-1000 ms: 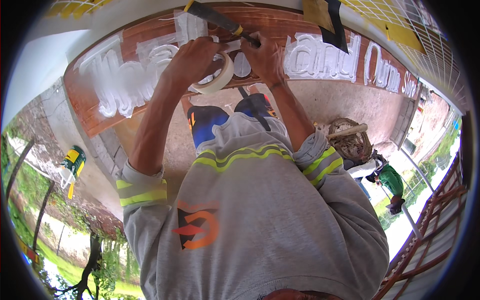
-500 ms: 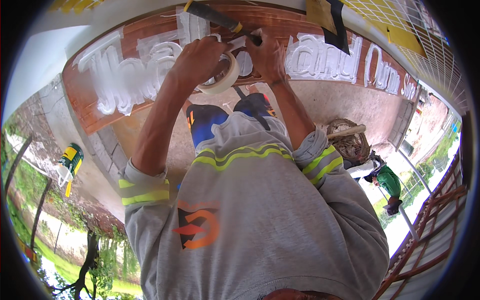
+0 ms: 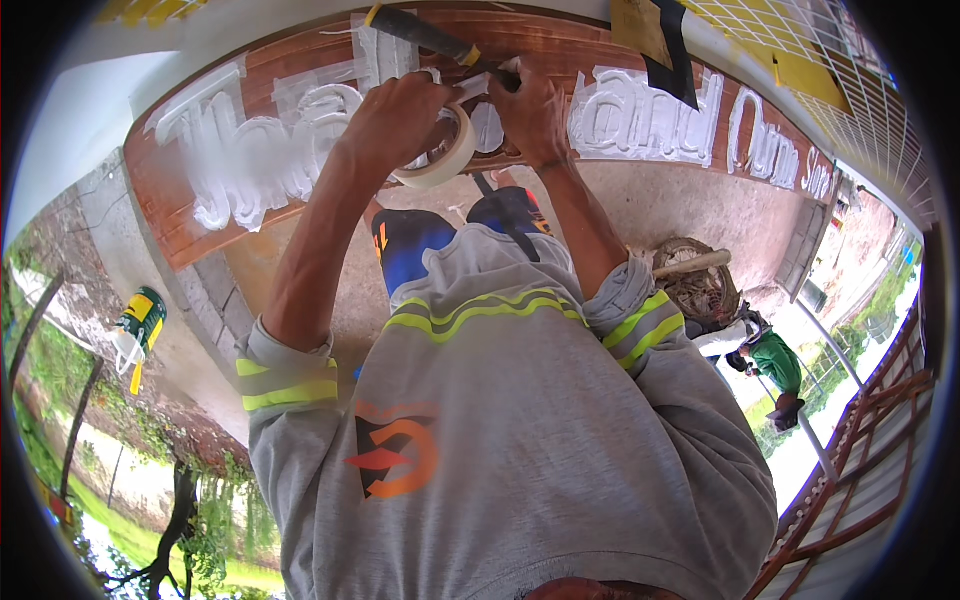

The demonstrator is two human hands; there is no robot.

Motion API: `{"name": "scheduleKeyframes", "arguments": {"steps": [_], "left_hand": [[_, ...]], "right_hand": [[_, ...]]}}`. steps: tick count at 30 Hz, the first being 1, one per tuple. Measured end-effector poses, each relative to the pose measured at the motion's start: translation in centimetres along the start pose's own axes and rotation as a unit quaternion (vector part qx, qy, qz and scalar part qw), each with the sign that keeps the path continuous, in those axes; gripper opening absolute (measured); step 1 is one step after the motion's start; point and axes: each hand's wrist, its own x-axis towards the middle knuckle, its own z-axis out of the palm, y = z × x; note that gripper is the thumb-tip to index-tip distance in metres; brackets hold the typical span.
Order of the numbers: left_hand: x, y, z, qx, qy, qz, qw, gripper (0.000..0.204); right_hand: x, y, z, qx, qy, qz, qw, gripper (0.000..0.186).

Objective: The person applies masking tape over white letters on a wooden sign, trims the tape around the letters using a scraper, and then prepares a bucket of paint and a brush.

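Head view: a roll of tape (image 3: 440,150) hangs at the middle of a long brown wooden sign (image 3: 560,60), its ring seen tilted, the open hole facing down and toward the camera. The left hand (image 3: 400,115) is curled round the top of the roll, fingers closed over its rim. The right hand (image 3: 530,110) is just beside it, fingers bent and pressed to the board near a strip of tape; whether it pinches the tape end cannot be told. A black tool with a yellow band (image 3: 430,35) lies slanted on the board above the hands, its long axis running from upper left down to the right hand. White painted letters (image 3: 640,105) run along the sign on both sides. Well apart, at lower left, stands a green and yellow can (image 3: 140,320).
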Motion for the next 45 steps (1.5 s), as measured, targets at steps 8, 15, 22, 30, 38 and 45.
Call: {"name": "scheduleKeyframes", "arguments": {"steps": [8, 15, 22, 30, 38, 45], "left_hand": [[0.0, 0.2, -0.6, -0.007, -0.004, -0.006, 1.000, 0.040], [0.1, 0.2, -0.4, -0.007, 0.005, -0.015, 1.000, 0.034], [0.1, 0.1, -0.3, 0.011, -0.003, -0.011, 1.000, 0.047], [0.2, 0.6, -0.6, 0.016, -0.031, -0.041, 0.999, 0.039], [0.2, 0.0, -0.3, -0.017, -0.009, -0.027, 0.999, 0.041], [0.4, 0.4, -0.6, -0.031, -0.013, -0.033, 0.999, 0.039]], "right_hand": [[-0.1, 0.1, 0.1, -0.001, 0.000, -0.007, 1.000, 0.023], [-0.1, 0.6, 0.5, 0.006, 0.016, -0.025, 1.000, 0.020], [0.1, 0.2, 0.4, 0.001, 0.012, -0.023, 1.000, 0.025], [0.5, -0.3, -0.6, 0.028, -0.019, 0.014, 0.999, 0.040], [1.1, 1.0, -0.4, 0.014, 0.019, 0.015, 1.000, 0.044], [1.1, 1.6, 0.3, 0.022, 0.026, -0.020, 0.999, 0.042]]}}
